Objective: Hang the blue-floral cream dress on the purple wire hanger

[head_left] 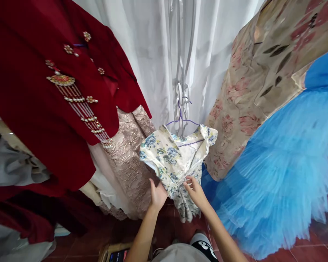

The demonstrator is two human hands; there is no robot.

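Observation:
A cream floral dress [164, 153] with blue flowers hangs in front of me on a thin purple hanger [180, 115]. It has short sleeves, a wrapped V-shaped neckline and a gathered lower part. My left hand [159, 194] rests against the dress's left side at the waist, thumb raised and apart; its fingers pass partly behind the cloth. At the front of the waist, my right hand [194, 191] has its fingers curled and its fingertips pinched at the fabric near the neckline's crossing. What exactly lies between those fingertips is too small to see.
A dark red jacket [98, 72] with beaded ornaments hangs at left over a pinkish brocade skirt [131, 160]. On the right hang a beige floral gown [240, 91] and a blue tulle dress [278, 160]. White curtains [147, 47] cover the back. An open box [114, 251] stands on the floor.

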